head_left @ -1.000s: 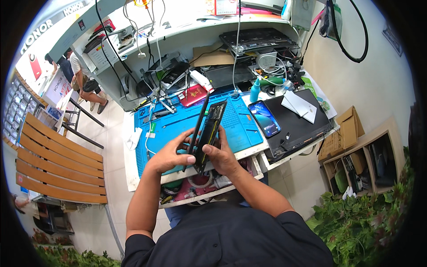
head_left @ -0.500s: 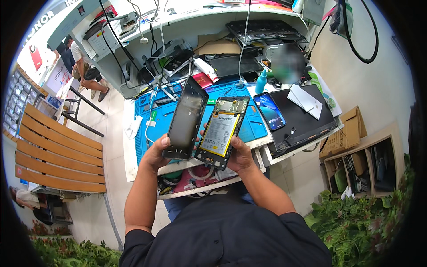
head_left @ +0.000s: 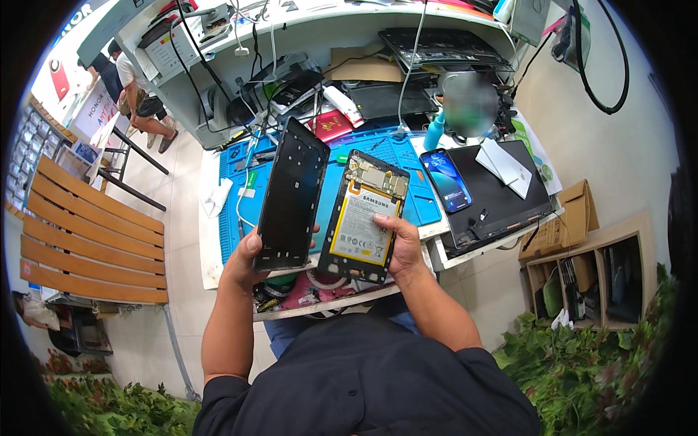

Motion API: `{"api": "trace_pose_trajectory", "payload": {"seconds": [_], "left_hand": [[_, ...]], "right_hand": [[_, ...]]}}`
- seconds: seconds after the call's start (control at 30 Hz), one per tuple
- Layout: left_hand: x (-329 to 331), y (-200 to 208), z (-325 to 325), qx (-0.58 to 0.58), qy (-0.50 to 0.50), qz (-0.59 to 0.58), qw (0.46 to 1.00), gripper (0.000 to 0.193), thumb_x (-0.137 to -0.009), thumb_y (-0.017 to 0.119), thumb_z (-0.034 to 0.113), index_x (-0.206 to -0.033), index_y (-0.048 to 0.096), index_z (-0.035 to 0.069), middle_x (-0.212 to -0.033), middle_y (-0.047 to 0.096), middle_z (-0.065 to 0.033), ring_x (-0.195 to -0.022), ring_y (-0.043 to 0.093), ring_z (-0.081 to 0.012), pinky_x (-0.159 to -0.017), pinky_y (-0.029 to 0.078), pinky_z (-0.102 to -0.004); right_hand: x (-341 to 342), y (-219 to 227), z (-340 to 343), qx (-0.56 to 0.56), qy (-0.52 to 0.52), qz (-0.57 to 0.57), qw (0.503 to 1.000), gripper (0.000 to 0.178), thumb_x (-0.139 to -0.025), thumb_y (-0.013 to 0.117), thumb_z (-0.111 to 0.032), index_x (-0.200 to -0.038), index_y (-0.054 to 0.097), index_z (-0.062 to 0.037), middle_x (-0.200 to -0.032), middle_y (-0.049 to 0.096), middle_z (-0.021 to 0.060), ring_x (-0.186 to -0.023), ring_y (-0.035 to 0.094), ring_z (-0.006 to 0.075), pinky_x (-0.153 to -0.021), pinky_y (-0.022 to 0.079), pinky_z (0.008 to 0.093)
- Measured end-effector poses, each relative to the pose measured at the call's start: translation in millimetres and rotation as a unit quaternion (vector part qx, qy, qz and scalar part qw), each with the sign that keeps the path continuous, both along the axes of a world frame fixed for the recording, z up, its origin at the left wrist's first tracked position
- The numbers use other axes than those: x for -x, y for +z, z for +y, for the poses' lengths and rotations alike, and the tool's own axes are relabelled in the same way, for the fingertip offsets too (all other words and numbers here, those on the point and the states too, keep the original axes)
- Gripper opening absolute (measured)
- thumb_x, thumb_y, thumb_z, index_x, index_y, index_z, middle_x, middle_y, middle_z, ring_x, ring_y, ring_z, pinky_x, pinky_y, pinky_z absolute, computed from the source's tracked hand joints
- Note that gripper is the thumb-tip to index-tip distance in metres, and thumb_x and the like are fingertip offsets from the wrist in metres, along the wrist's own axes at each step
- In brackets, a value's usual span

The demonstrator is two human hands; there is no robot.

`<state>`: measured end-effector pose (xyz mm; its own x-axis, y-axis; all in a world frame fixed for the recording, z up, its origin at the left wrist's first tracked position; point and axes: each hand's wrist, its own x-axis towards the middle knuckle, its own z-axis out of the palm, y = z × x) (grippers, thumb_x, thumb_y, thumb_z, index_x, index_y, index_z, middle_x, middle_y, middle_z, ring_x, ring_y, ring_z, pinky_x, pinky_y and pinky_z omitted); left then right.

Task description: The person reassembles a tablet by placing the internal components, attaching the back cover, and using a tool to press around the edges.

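Note:
My left hand grips a black tablet back cover by its lower left edge, with its dark inner face showing. In my right hand is an opened tablet, its insides facing me. A silver battery with a yellow border fills most of it, and a circuit board lies at its top end. My right thumb lies on the battery, and the other fingers are mostly hidden behind the tablet. Cover and tablet are apart, side by side above a blue work mat.
A lit phone and white cards lie on a black laptop part at right. Behind stand a light-blue bottle, a red booklet and tangled cables. An open drawer sits below; a slatted wooden bench is at left.
The cover has turned more upright and moved slightly left. The tablet now faces me more squarely, and my right thumb has shifted from its edge onto the battery.

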<state>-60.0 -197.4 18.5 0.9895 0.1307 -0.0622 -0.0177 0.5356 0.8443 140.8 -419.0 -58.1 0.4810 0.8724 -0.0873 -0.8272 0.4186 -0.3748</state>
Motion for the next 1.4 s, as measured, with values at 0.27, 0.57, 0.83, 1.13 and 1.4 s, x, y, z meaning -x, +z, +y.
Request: {"api": "trace_pose_trajectory", "payload": {"seconds": [0.27, 0.57, 0.83, 1.13, 1.4], "left_hand": [[7.5, 22.6, -12.7, 0.007, -0.008, -0.031, 0.999, 0.134, -0.074, 0.093, 0.069, -0.171, 0.033, -0.001, -0.162, 0.050, -0.0301, -0.128, 0.072, -0.0338, -0.099, 0.067, -0.0438], [9.2, 43.0, -33.9, -0.033, -0.015, -0.010, 0.999, 0.146, -0.066, 0.092, 0.081, -0.170, 0.033, -0.003, -0.162, 0.050, -0.0273, -0.127, 0.071, -0.0318, -0.100, 0.064, -0.0416], [9.4, 51.6, -50.5, -0.106, 0.008, 0.021, 0.994, 0.148, -0.066, 0.090, 0.083, -0.171, 0.033, -0.004, -0.164, 0.049, -0.0207, -0.147, 0.055, -0.0312, -0.121, 0.046, -0.0432], [6.0, 45.3, -44.3, -0.157, -0.004, 0.020, 0.987, 0.140, -0.072, 0.091, 0.072, -0.173, 0.030, -0.003, -0.170, 0.044, -0.0203, -0.157, 0.044, -0.0308, -0.129, 0.035, -0.0437], [4.0, 41.9, -45.7, -0.213, 0.023, 0.056, 0.975, 0.140, -0.068, 0.094, 0.068, -0.175, 0.031, 0.004, -0.171, 0.041, -0.0207, -0.152, 0.049, -0.0349, -0.118, 0.049, -0.0452]], "right_hand": [[1.7, 9.0, 0.2, 0.032, 0.027, -0.063, 0.997, 0.058, -0.092, 0.073, -0.014, -0.145, 0.061, 0.0057, -0.128, 0.076, 0.0196, -0.114, 0.079, 0.0294, -0.101, 0.066, 0.0455], [-2.9, -2.7, 0.2, -0.002, 0.046, -0.021, 0.999, 0.061, -0.091, 0.070, -0.011, -0.147, 0.058, 0.0094, -0.127, 0.077, 0.0233, -0.110, 0.081, 0.0331, -0.096, 0.069, 0.0483], [1.3, -0.8, 1.5, 0.027, 0.018, -0.087, 0.996, 0.061, -0.091, 0.070, -0.011, -0.148, 0.058, 0.0078, -0.130, 0.076, 0.0219, -0.113, 0.079, 0.0327, -0.101, 0.066, 0.0486], [9.0, 7.2, 2.2, 0.061, -0.022, -0.147, 0.987, 0.052, -0.094, 0.074, -0.011, -0.143, 0.063, 0.0038, -0.127, 0.076, 0.0145, -0.112, 0.076, 0.0244, -0.103, 0.062, 0.0411], [10.4, 8.9, 2.6, 0.088, -0.044, -0.177, 0.979, 0.050, -0.093, 0.077, -0.011, -0.140, 0.064, 0.0023, -0.126, 0.076, 0.0140, -0.112, 0.076, 0.0231, -0.103, 0.060, 0.0407]]}}
